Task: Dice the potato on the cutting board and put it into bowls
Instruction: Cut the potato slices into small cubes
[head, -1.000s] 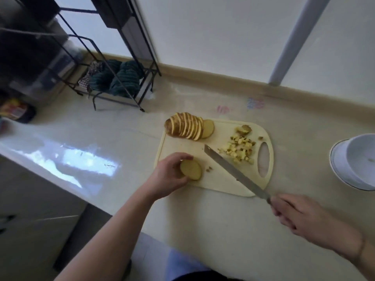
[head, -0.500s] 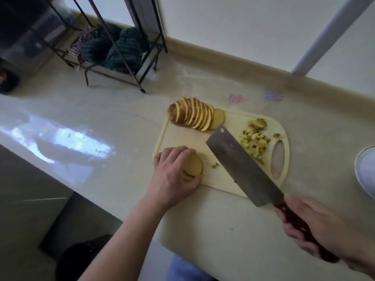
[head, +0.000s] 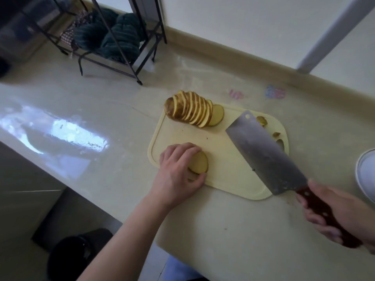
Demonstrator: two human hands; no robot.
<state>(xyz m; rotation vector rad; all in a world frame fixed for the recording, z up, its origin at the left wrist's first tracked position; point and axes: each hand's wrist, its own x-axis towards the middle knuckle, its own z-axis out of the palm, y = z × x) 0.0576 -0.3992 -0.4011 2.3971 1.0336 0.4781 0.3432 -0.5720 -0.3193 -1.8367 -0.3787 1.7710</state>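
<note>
Head view: a pale yellow plastic cutting board (head: 227, 159) is laid on a beige countertop (head: 203, 230). A potato slice (head: 199, 162), maybe a small stack, is held down at the board's near left corner by the left hand (head: 178, 173), with fingers curled over the top and the thumb tucked against the near edge. A cleaver (head: 261, 151) with a dark red wooden handle is gripped in the right hand (head: 343, 216), fingers wrapped round the handle; the flat of the blade is tilted up toward the camera over the board's right half, and most of the diced bits (head: 262, 120) are hidden behind it. The rest of the sliced potato (head: 190, 111) is fanned out at the far left corner of the board. A white bowl (head: 365, 171) is cut off at the right edge, well apart from the board. A black wire rack (head: 113, 37) with dark green cloths is parked at the back left.
</note>
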